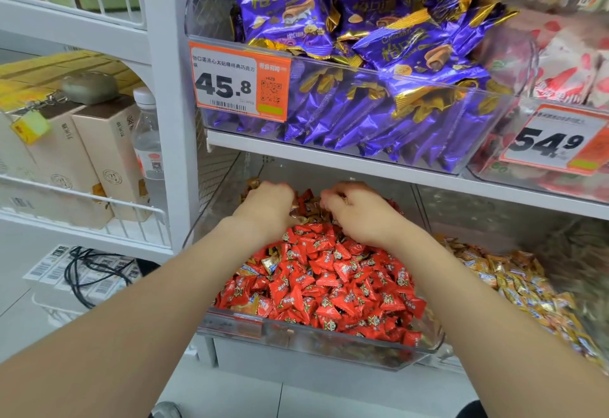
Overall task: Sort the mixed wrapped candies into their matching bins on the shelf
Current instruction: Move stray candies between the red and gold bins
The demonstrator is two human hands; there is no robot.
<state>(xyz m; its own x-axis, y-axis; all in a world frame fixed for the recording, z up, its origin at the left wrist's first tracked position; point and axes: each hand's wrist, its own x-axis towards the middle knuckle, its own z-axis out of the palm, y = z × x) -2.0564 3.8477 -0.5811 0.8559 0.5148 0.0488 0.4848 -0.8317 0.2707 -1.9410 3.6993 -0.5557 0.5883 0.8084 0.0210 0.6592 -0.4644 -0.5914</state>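
Red candies (329, 272): heaped in the clear bin (329, 343) on the lower shelf, from its front wall back to your wrists. A few gold-wrapped pieces (269, 264) lie mixed in on the left side.
Left hand (268, 205): palm down at the back of the heap, fingers curled down into the candies. Fingertips are hidden, so you cannot tell whether it grips anything.
Right hand (356, 216): just beside the left, not touching it, also at the back of the heap. Fingers are bent, tips turned toward the left hand; a hold on any piece cannot be read.
Brown-gold candies (306, 211): small patch between your two hands, right at the fingers.
Orange-gold candies (514, 282): in the neighbouring bin to the right, apart from your right hand.
Purple packets (362, 55): in the bin on the shelf above your hands, which carries an orange price tag (239, 81) marked 45.8.
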